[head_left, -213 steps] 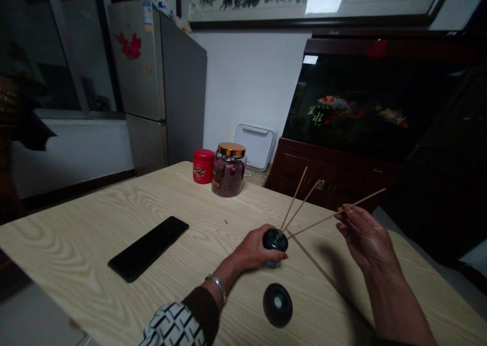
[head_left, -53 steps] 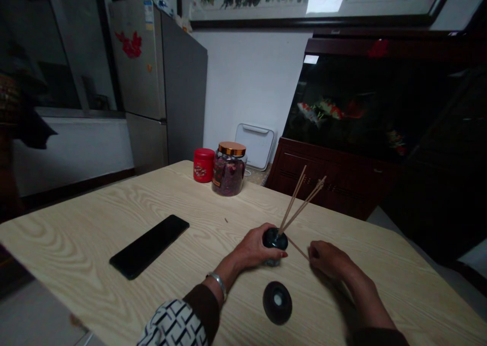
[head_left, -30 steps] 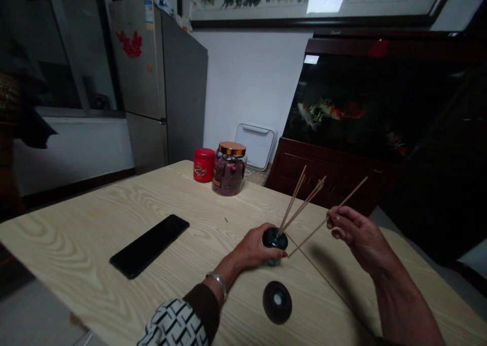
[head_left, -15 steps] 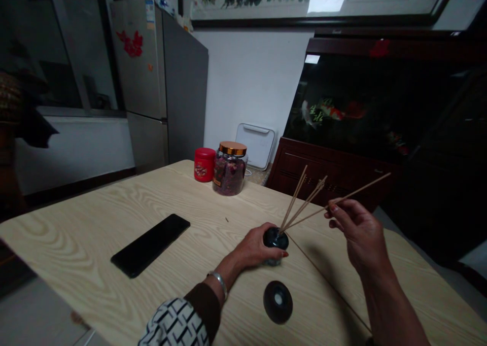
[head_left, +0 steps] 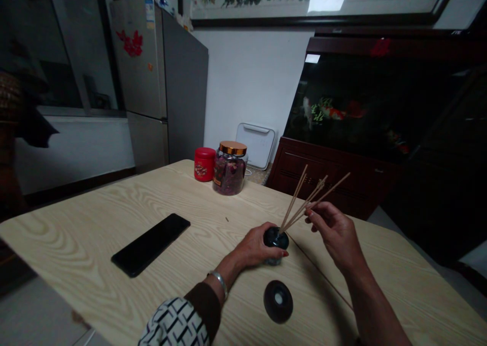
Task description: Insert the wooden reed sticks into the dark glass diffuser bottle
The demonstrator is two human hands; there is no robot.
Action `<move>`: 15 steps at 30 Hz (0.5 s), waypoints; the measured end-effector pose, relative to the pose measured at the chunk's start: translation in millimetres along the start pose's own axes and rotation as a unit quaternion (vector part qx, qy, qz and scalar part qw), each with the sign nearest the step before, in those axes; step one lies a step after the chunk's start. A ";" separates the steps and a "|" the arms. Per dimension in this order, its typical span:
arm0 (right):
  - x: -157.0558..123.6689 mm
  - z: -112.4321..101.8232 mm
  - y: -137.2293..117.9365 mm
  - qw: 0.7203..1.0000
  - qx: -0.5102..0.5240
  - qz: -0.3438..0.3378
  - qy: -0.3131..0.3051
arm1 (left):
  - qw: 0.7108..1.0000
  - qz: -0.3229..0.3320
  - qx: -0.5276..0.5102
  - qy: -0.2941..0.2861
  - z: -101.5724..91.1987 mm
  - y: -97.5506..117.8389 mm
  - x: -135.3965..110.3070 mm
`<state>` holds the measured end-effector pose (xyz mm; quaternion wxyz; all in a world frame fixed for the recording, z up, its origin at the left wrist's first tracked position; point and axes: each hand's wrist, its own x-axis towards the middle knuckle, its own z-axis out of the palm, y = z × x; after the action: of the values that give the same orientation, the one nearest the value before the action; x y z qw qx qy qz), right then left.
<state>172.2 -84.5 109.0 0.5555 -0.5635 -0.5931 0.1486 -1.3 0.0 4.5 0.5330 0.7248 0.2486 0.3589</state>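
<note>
The right hand (head_left: 337, 234) has been drawn in toward the bottle since the earlier frame, and the stick (head_left: 331, 188) held in it has been shifted left, its lower end now at the bottle's mouth.

Right fingertips (head_left: 311, 214): thumb and forefinger pressed together, pinching the stick well above its lower end; remaining fingers loosely curled.

Left fingers (head_left: 268, 253): wrapped closely around the dark, glossy bottle (head_left: 276, 238), which is held upright on the table (head_left: 76, 229) by the left hand (head_left: 253, 249). Two further sticks (head_left: 296, 201) stand tilted in its mouth, fanned apart.

Handling, as judged: the stick is likely light, stiff and easily snapped, so a light pinch is suited to it. The bottle is likely heavier and slippery, so it is best taken around the body.

Nearby: dark round cap (head_left: 278, 301), lying on the table, just before the bottle. Further off: phone (head_left: 150, 244), glass jar of dried petals (head_left: 230, 171), red tin (head_left: 204, 164).
</note>
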 end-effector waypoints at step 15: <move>-1.0 8.4 13.2 0.990 -0.069 0.027 -0.124 | 1.000 0.003 0.015 0.000 -0.6 -1.3 1.2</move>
<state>171.6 -77.4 95.0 0.4334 -0.5937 -0.6505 0.1914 -0.9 1.7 3.7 0.5211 0.7334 0.2512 0.3569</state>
